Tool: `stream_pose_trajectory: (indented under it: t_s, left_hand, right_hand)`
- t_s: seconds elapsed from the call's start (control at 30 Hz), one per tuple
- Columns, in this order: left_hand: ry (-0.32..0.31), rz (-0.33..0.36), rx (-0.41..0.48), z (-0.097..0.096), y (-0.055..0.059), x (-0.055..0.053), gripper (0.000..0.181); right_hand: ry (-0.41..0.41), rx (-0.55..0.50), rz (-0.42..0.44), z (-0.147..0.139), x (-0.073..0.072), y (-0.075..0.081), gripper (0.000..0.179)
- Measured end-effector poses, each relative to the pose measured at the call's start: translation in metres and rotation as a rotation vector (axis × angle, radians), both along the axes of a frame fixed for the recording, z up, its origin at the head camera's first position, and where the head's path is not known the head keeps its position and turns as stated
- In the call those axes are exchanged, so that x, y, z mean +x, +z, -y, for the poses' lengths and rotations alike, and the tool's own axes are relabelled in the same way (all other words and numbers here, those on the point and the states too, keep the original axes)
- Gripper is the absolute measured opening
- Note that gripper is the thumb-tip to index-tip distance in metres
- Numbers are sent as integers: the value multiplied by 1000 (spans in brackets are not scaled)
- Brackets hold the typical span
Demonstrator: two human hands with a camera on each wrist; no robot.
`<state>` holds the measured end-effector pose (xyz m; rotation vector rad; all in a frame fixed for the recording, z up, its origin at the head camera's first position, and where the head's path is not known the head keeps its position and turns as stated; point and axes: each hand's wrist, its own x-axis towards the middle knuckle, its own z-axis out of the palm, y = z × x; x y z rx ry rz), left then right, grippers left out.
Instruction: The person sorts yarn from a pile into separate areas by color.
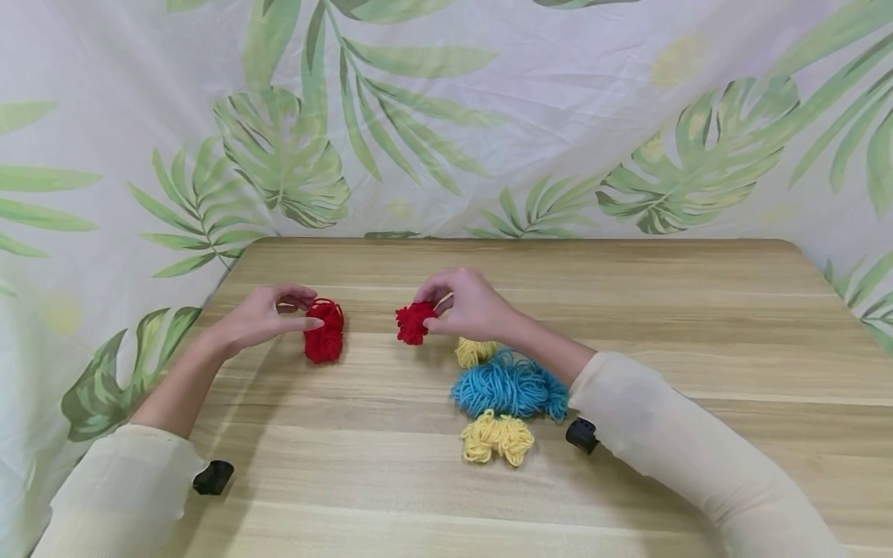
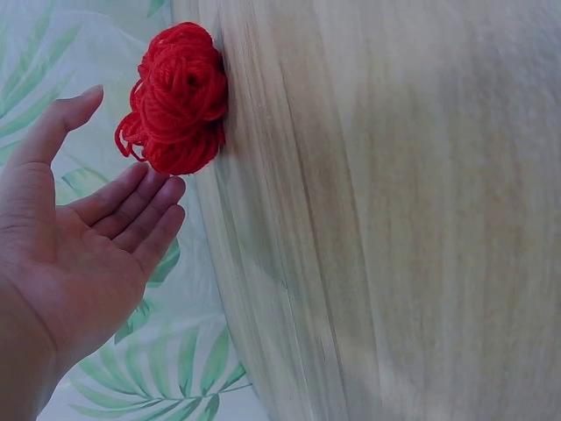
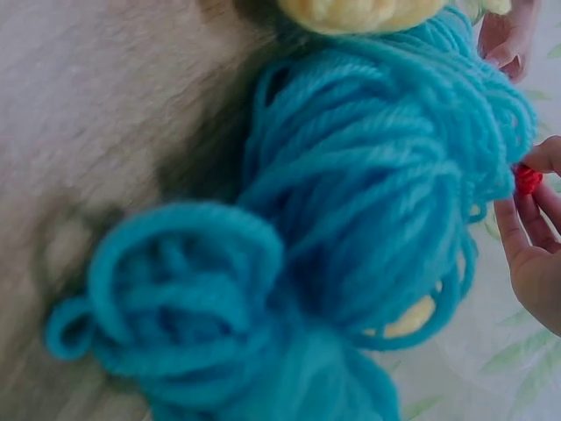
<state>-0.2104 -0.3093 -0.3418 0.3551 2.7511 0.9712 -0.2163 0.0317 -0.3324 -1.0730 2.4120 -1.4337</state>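
One red skein, pinched between right fingers

- from afar, i get the head view looking forward and down over the table to the leafy cloth.
- my left wrist view looks past the left hand to the larger red yarn bundle, both shared with the head view.
- my right wrist view sits very near the blue yarn, which the head view shares.
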Motion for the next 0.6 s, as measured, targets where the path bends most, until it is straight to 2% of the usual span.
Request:
stream_pose_trajectory:
  t_s: [0.6]
  left_hand:
    - [-2, -6, 21, 1, -2, 1, 56]
  right_hand:
    - [17, 42, 52, 19, -2, 1, 22]
